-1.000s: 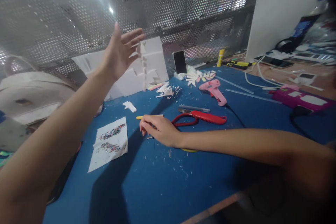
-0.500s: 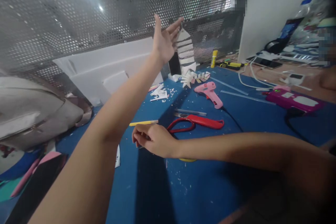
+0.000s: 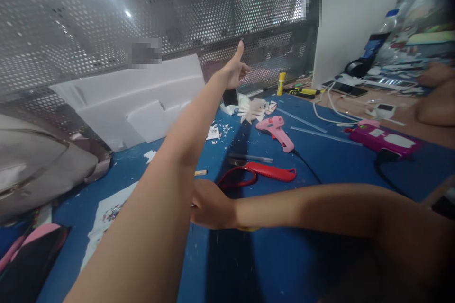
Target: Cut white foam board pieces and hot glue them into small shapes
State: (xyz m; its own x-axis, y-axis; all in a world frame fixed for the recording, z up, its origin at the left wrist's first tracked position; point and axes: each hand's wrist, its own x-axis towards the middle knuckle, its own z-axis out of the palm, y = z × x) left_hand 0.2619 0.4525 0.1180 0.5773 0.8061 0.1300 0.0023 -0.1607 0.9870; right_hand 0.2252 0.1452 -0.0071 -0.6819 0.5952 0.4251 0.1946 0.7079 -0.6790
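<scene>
Beyond the glue gun [image 3: 277,133], white cutouts [image 3: 251,111] are lying and the left hand [image 3: 235,71] is hovering, fingers parted; right hand [image 3: 212,205] is resting nearer, grip unclear

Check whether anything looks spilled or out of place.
White scraps lie scattered on the table, left of the glue gun: untidy, like litter. Shiny bits lie loose on a white sheet; the left arm hides part, so spillage there is unclear.
</scene>
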